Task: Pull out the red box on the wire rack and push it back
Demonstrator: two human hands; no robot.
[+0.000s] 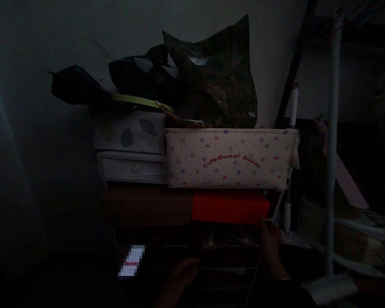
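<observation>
The light is very dim. My right hand (271, 240) is raised at the lower right corner of a red box (230, 207), a finger stretched up toward its edge; whether it touches is unclear. Lower and further left, my left hand (183, 273) has its fingers extended to the right, with nothing visible in them. Between and above the hands, a pair of glittery shoes (209, 239) sits on a rack shelf under the red box. A brown box (147, 208) lies beside the red one.
Above stand a star-patterned fabric bin (227, 158), a small white drawer unit (133, 168), a leaf-patterned box (128, 133), a dark patterned bag (224, 81) and black bags (141, 72). A pale upright pole (332, 141) rises at the right. Something pixelated (132, 262) shows lower left.
</observation>
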